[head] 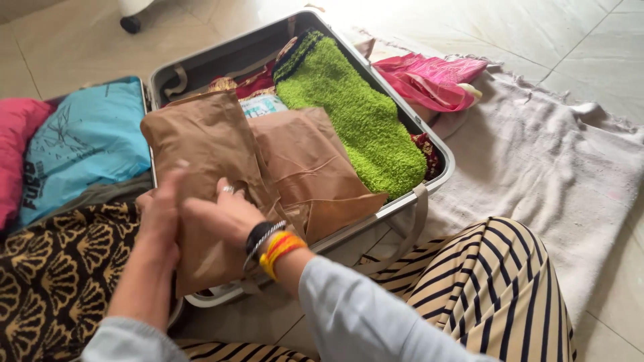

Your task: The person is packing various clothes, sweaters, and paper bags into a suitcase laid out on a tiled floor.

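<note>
A person seated on a tiled floor presses both hands onto a brown paper package (pixel 201 167) lying across the near edge of an open grey suitcase (pixel 221 53). The left hand (pixel 159 218) grips the package's near left side, fingers curled around it; the right hand (pixel 225 214), wearing a ring and black, orange and yellow bangles at the wrist, lies flat on the paper just beside it, the two hands almost touching. A second brown paper parcel (pixel 315 174) sits just right of the hands. Beyond it lies a fuzzy green towel (pixel 355 114). Left of the hands rest a light blue bag (pixel 87 141) and a black-and-gold patterned cloth (pixel 60 268). Pink fabric (pixel 429 80) lies farther right on a pale blanket (pixel 537 167).
</note>
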